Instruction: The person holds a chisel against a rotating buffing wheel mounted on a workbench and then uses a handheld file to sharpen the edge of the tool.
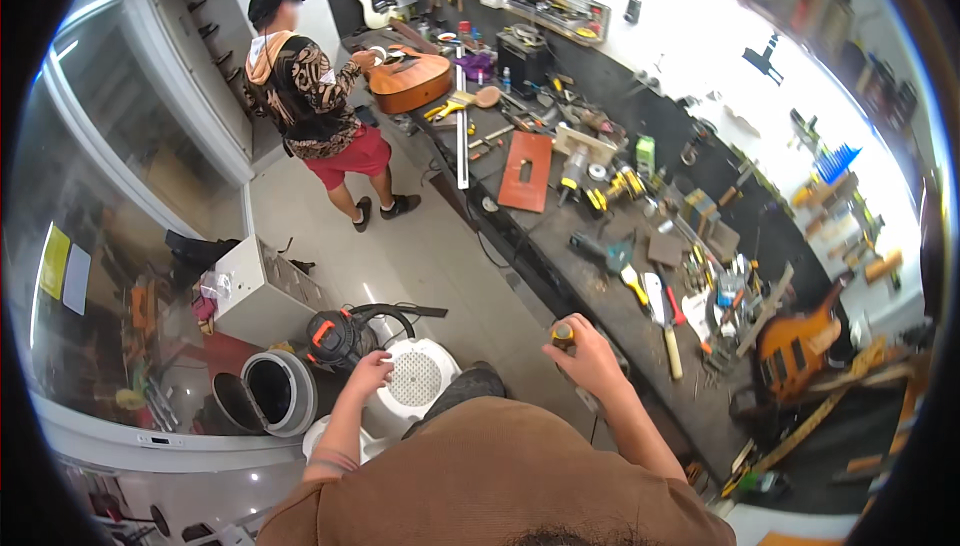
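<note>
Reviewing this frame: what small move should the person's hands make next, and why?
Probably shift the right hand a little further right, over the workbench: its fingers already grip a yellow-and-dark tool near the bench's edge, and more tools lie there. The left hand looks empty, near the white stool, so it could wait.

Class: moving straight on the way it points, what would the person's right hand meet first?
Likely the bench, at its front edge; height is unclear, so the right hand might pass above.
</note>
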Tool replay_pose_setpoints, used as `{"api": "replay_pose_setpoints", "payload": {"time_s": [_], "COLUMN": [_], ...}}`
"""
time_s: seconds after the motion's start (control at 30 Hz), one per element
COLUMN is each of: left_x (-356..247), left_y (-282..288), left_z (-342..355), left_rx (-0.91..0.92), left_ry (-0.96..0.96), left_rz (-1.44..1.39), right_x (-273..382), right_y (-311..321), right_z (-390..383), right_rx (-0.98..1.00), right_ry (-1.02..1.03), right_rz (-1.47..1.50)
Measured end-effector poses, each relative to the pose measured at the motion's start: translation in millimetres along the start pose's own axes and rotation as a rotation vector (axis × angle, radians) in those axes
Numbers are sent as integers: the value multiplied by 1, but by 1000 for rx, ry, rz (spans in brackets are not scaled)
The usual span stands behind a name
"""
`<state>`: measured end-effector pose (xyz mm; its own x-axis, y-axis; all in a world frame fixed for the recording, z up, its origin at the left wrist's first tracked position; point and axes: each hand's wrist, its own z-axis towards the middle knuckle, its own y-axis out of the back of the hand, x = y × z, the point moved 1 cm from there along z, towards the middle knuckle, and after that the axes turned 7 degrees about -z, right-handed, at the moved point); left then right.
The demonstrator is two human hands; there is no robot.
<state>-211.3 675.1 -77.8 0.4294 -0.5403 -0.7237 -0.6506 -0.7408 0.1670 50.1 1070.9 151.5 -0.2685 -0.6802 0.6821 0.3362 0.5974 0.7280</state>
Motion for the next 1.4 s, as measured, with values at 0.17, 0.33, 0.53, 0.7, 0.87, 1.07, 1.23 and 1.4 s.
{"api": "replay_pose_setpoints", "payload": {"time_s": [0.17,0.33,0.53,0.7,0.87,1.07,1.23,1.4], "left_x": [-156,-328,-444,-479,-475,-522,-590,-586], "left_y": [-70,-74,13,92,160,255,336,387], "left_z": [12,59,131,165,214,286,313,360], "left_rx": [15,83,45,2,-201,-320,-513,-721], "left_ry": [-616,-857,-878,-778,-721,-645,-733,-819], "left_rz": [8,335,610,546,425,498,487,35], "right_x": [29,48,88,132,170,213,276,343], "right_y": [-32,-72,-113,-154,-203,-267,-301,-317], "right_z": [144,277,425,521,613,750,853,930], "right_rx": [85,134,80,183,476,647,585,632], "right_ry": [224,346,344,425,501,666,888,1101], "right_rz": [27,-8,187,286,360,413,418,320]}}
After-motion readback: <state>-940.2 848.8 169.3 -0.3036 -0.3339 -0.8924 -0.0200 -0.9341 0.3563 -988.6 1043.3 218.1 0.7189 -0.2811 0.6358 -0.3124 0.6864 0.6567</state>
